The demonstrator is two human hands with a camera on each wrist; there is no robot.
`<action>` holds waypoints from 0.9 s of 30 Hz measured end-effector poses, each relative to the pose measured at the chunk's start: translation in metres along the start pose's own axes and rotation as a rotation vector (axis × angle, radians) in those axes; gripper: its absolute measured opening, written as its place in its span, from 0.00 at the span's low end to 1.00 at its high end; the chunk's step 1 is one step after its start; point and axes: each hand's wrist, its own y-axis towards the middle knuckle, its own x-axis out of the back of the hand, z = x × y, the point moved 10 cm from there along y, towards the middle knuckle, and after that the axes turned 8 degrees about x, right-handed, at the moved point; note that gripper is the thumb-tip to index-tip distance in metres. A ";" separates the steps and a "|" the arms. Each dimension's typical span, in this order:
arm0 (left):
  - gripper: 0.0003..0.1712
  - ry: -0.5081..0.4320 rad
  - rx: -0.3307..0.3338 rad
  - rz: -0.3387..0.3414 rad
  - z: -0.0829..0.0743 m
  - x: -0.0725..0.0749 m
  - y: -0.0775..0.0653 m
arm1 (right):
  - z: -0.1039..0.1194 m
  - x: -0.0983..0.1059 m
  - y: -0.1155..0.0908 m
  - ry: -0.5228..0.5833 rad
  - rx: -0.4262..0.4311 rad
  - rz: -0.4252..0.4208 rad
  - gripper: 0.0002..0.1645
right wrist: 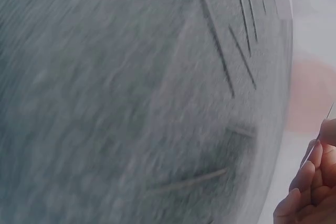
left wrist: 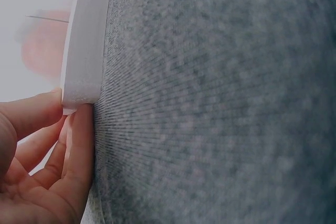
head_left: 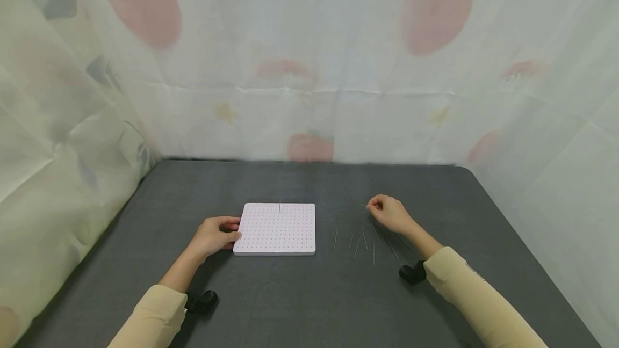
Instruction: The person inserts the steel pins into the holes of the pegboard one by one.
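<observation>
A white board (head_left: 276, 234) with rows of small holes lies flat on the table. My left hand (head_left: 211, 238) grips its left edge, thumb on the top rim and fingers against the side, as the left wrist view also shows. One thin needle (head_left: 279, 207) stands upright near the board's far edge. Over to the right, my right hand (head_left: 389, 212) is raised above the table and pinches another thin needle (right wrist: 331, 112) between thumb and fingertips. Beneath and left of that hand, several loose needles (head_left: 365, 238) lie scattered on the table.
A dark grey table (head_left: 300, 305) carries everything. Patterned curtains (head_left: 309, 42) hang behind it and along both sides. Black wrist straps with camera mounts (head_left: 205, 302) sit on both forearms, low over the tabletop.
</observation>
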 end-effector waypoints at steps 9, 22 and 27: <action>0.26 -0.022 -0.014 0.015 -0.001 -0.001 0.001 | 0.018 -0.015 0.011 0.063 0.004 0.020 0.11; 0.26 -0.010 -0.010 0.004 -0.001 0.000 0.000 | 0.040 -0.031 0.026 0.077 0.007 0.003 0.11; 0.26 -0.020 -0.008 0.009 -0.001 -0.001 -0.001 | 0.052 -0.037 0.033 0.077 0.031 -0.015 0.09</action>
